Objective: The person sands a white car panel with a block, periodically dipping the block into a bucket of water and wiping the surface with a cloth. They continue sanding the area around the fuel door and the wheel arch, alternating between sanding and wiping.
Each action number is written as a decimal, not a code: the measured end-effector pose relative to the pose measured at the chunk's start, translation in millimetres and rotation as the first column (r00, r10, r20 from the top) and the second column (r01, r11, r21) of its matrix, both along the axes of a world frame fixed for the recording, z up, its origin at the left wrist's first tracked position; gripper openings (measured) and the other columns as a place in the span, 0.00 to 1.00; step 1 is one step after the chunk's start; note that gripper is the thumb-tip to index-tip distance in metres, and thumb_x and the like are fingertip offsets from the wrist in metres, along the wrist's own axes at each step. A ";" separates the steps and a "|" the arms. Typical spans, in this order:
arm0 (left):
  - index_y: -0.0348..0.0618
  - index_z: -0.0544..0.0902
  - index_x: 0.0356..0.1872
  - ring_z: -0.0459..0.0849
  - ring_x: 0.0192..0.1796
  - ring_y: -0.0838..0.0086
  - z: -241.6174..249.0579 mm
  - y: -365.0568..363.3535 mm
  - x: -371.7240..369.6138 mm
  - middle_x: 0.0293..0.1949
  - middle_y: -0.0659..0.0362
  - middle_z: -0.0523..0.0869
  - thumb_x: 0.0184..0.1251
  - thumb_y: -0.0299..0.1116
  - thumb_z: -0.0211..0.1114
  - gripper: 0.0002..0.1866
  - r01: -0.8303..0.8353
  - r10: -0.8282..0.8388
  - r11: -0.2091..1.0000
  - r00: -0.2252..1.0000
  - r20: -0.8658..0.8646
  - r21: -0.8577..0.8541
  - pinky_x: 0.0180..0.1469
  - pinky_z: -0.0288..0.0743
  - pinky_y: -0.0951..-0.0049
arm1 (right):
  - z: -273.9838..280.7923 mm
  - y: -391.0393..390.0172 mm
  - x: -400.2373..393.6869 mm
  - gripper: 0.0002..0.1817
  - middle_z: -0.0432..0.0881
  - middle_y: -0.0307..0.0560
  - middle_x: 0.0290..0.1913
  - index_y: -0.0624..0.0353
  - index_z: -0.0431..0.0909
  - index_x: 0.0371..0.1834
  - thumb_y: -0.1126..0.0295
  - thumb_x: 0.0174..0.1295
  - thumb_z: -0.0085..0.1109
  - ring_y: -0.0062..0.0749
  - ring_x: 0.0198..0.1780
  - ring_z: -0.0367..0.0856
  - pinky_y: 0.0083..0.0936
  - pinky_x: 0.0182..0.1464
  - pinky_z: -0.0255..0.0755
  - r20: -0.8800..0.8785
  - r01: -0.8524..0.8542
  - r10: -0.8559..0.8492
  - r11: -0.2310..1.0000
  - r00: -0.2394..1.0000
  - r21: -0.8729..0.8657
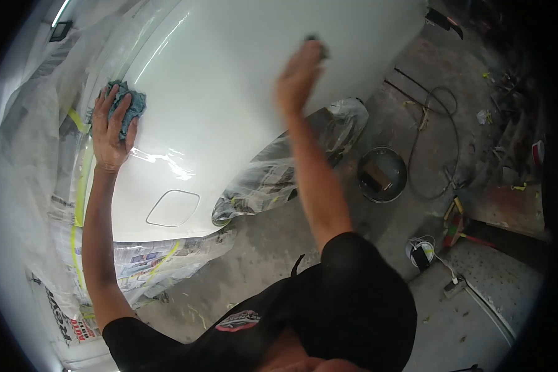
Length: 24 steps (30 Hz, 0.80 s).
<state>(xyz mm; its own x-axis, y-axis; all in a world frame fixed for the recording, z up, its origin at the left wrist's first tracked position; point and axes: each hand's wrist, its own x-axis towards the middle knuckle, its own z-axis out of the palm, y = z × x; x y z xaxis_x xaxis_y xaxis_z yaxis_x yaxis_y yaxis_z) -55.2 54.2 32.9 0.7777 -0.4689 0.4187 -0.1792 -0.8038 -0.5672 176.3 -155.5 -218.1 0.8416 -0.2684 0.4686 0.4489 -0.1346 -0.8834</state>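
Left hand [113, 127] fingers clamp a blue rag [130, 104] against the white car panel [229, 93]; right hand [299, 75] presses a dark pad [317, 43] farther along it, fingers closed, to rub the surface.

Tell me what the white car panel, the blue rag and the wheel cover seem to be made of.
White car panel: looks like glossy painted metal, with sharp light reflections. Blue rag, under the left hand: soft woven cloth, bunched into folds. Wheel cover: thin clear plastic sheeting, crinkled and shiny.
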 end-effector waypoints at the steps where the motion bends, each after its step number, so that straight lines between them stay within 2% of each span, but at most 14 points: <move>1: 0.48 0.77 0.68 0.70 0.73 0.43 0.7 -1.2 -1.3 0.70 0.46 0.74 0.71 0.33 0.66 0.24 -0.008 0.008 1.000 1.000 -0.004 0.005 0.74 0.64 0.45 | 16.8 26.1 -58.4 0.27 0.61 0.60 0.79 0.65 0.63 0.76 0.62 0.79 0.41 0.48 0.83 0.52 0.57 0.79 0.49 0.148 -0.058 0.057 0.998 0.987 0.001; 3: 0.48 0.77 0.68 0.70 0.73 0.43 1.8 -4.7 -3.7 0.70 0.46 0.74 0.70 0.33 0.66 0.25 -0.004 0.004 1.000 1.000 -0.017 0.004 0.74 0.64 0.45 | -6.5 87.3 -154.0 0.31 0.62 0.50 0.79 0.54 0.65 0.76 0.62 0.71 0.57 0.42 0.79 0.59 0.58 0.76 0.55 0.410 -0.294 0.374 0.924 0.832 -0.246; 5: 0.48 0.77 0.68 0.71 0.73 0.47 1.1 -6.8 -1.3 0.71 0.46 0.74 0.70 0.31 0.66 0.25 -0.003 0.003 1.000 1.000 -0.002 0.019 0.74 0.65 0.47 | -16.8 95.9 -164.9 0.35 0.63 0.45 0.79 0.47 0.65 0.77 0.60 0.67 0.64 0.41 0.78 0.62 0.57 0.75 0.57 0.446 -0.379 0.509 0.856 0.736 -0.351; 7: 0.47 0.77 0.68 0.72 0.72 0.49 -0.6 -4.1 -2.8 0.71 0.46 0.74 0.70 0.31 0.65 0.25 -0.027 0.027 0.999 1.000 -0.006 0.026 0.74 0.65 0.48 | -2.2 40.1 -128.2 0.33 0.62 0.47 0.80 0.49 0.65 0.77 0.60 0.69 0.61 0.46 0.80 0.60 0.55 0.77 0.54 0.186 -0.377 0.461 0.854 0.868 -0.358; 8: 0.47 0.78 0.67 0.72 0.72 0.50 -0.8 -1.7 -5.0 0.71 0.46 0.74 0.70 0.30 0.65 0.24 -0.042 0.042 0.999 0.999 -0.009 0.031 0.74 0.66 0.48 | -17.3 26.3 -72.1 0.33 0.62 0.53 0.80 0.58 0.64 0.77 0.62 0.70 0.59 0.53 0.80 0.58 0.58 0.77 0.50 0.311 -0.122 0.155 0.985 0.938 -0.124; 9: 0.46 0.78 0.67 0.73 0.71 0.53 -0.8 -1.6 -4.3 0.71 0.46 0.74 0.68 0.28 0.66 0.25 -0.038 0.038 0.999 0.999 -0.010 0.018 0.73 0.67 0.50 | -6.1 -8.5 -26.1 0.33 0.62 0.62 0.78 0.66 0.61 0.77 0.61 0.73 0.54 0.57 0.79 0.59 0.55 0.79 0.50 0.149 -0.003 -0.004 0.999 0.989 0.046; 11: 0.46 0.79 0.66 0.74 0.70 0.52 -3.4 5.0 -5.6 0.71 0.47 0.75 0.67 0.27 0.66 0.25 -0.043 0.043 0.999 0.999 -0.034 0.004 0.73 0.68 0.52 | -35.6 -54.4 77.8 0.27 0.63 0.68 0.75 0.69 0.65 0.73 0.65 0.76 0.51 0.60 0.77 0.62 0.47 0.76 0.61 -0.163 0.017 0.010 0.986 0.987 0.166; 13: 0.45 0.80 0.64 0.76 0.68 0.52 -1.5 0.4 -4.9 0.70 0.47 0.75 0.63 0.23 0.67 0.26 -0.028 0.026 0.999 0.999 -0.031 -0.043 0.71 0.70 0.55 | -4.3 -73.5 73.5 0.26 0.62 0.66 0.76 0.70 0.68 0.71 0.62 0.78 0.48 0.59 0.75 0.64 0.46 0.73 0.65 -0.239 -0.054 0.098 0.981 0.966 0.184; 18: 0.47 0.83 0.59 0.82 0.57 0.51 13.1 -24.3 20.3 0.57 0.49 0.82 0.60 0.26 0.73 0.23 -0.049 0.054 0.996 0.996 0.074 -0.070 0.57 0.78 0.56 | 25.4 10.2 10.4 0.30 0.59 0.60 0.79 0.65 0.62 0.77 0.58 0.78 0.47 0.51 0.78 0.60 0.53 0.76 0.58 0.090 0.132 -0.119 0.980 0.989 -0.147; 20: 0.47 0.84 0.54 0.85 0.50 0.52 17.6 -47.0 48.2 0.50 0.51 0.84 0.62 0.31 0.74 0.19 -0.044 0.055 0.989 0.996 0.071 -0.139 0.49 0.81 0.57 | 47.6 49.8 -58.0 0.32 0.55 0.45 0.83 0.57 0.59 0.80 0.60 0.76 0.51 0.39 0.84 0.50 0.50 0.79 0.50 0.210 -0.021 0.082 0.961 0.974 -0.277; 21: 0.47 0.84 0.51 0.86 0.46 0.53 21.2 -62.5 63.3 0.46 0.52 0.85 0.63 0.35 0.74 0.16 -0.052 0.059 0.983 0.998 0.037 -0.176 0.45 0.81 0.57 | 55.1 62.3 -101.2 0.33 0.57 0.37 0.83 0.54 0.61 0.80 0.57 0.74 0.53 0.34 0.83 0.52 0.48 0.80 0.49 0.315 -0.031 0.223 0.856 0.922 -0.517; 22: 0.47 0.85 0.48 0.87 0.42 0.53 21.3 -75.6 73.7 0.42 0.53 0.86 0.65 0.38 0.74 0.14 -0.063 0.065 0.975 0.998 -0.001 -0.215 0.40 0.82 0.57 | 25.5 102.2 -132.2 0.34 0.59 0.31 0.82 0.51 0.63 0.79 0.53 0.71 0.55 0.29 0.82 0.54 0.48 0.79 0.50 0.418 -0.144 0.451 0.796 0.789 -0.587; 23: 0.46 0.84 0.45 0.87 0.39 0.53 19.7 -84.0 82.6 0.38 0.53 0.86 0.66 0.42 0.72 0.14 -0.090 0.085 0.978 0.996 -0.032 -0.190 0.38 0.81 0.56 | 41.8 69.7 -159.6 0.34 0.63 0.38 0.80 0.48 0.65 0.78 0.54 0.68 0.59 0.31 0.80 0.58 0.52 0.78 0.53 0.516 -0.281 0.656 0.727 0.550 -0.626; 24: 0.46 0.83 0.42 0.87 0.37 0.53 19.3 -90.1 92.5 0.35 0.54 0.85 0.67 0.46 0.71 0.15 -0.110 0.102 0.981 0.993 -0.060 -0.162 0.36 0.80 0.56 | 33.7 76.0 -162.0 0.34 0.63 0.36 0.80 0.46 0.67 0.76 0.54 0.67 0.59 0.29 0.79 0.60 0.53 0.78 0.52 0.565 -0.307 0.604 0.787 0.562 -0.536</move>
<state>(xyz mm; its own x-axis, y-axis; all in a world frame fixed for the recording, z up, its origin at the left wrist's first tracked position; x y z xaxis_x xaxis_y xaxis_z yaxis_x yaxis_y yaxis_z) 37.3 -35.9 52.2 0.8416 -0.3107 0.4419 -0.1132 -0.9013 -0.4181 14.3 -79.5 -184.4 0.1960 0.3571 0.9133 0.9720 0.0523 -0.2290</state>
